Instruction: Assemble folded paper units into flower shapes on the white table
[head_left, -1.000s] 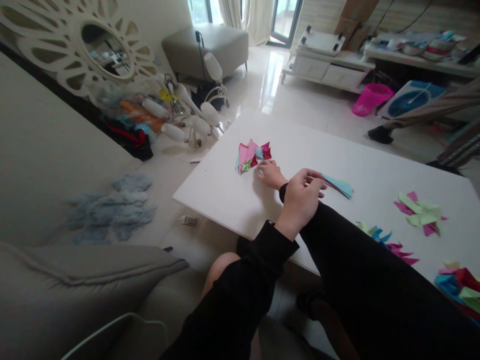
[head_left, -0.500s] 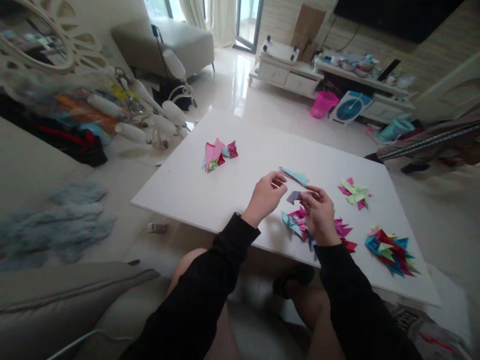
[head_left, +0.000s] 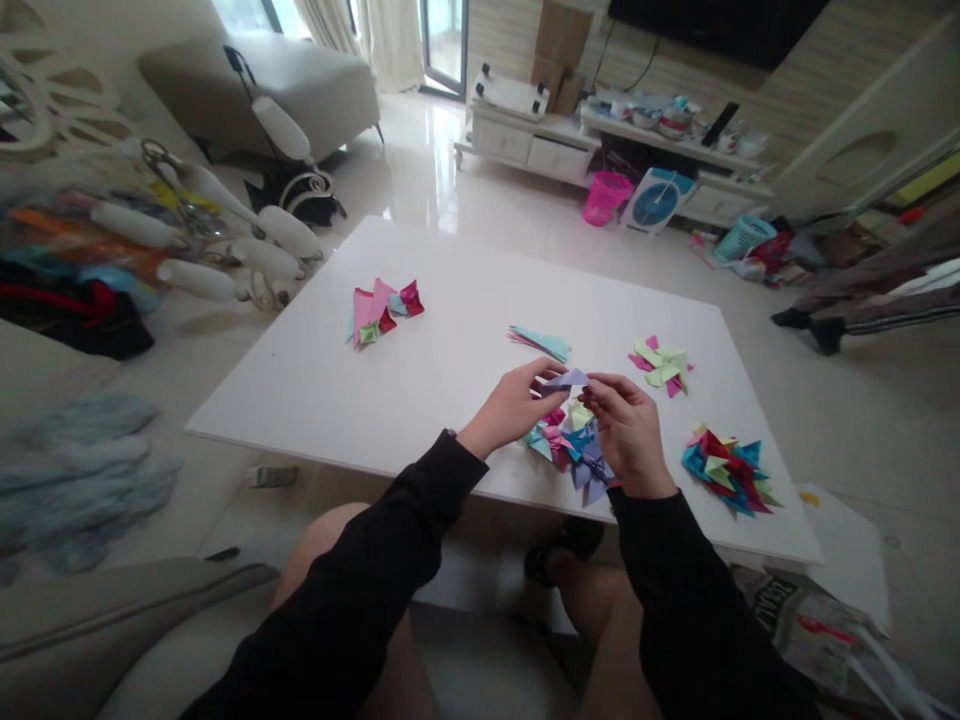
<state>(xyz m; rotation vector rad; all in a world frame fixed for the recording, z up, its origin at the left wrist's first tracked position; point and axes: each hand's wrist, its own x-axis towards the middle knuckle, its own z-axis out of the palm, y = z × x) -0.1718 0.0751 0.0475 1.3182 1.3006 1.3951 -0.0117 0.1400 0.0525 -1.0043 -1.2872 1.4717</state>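
Note:
Between my hands is a small folded piece of lilac paper, held above the white table. My left hand pinches its left end, and the fingers of my right hand close on its right end. Just beneath lies a heap of folded paper pieces in pink, teal, blue, pale green and lilac, partly covered by my right hand. Beyond my hands rests a fanned stack of paper strips, pale teal on top.
Pink folded papers with small red and green pieces lie at the far left. To the right are a green-and-pink pile and a bigger red-and-blue pile. Another person's legs stand beyond the table's right side.
My left hand, apart from the lilac paper before, now grips it together with my right hand. The paper has turned to a flatter angle. The whole view has shifted to the right.

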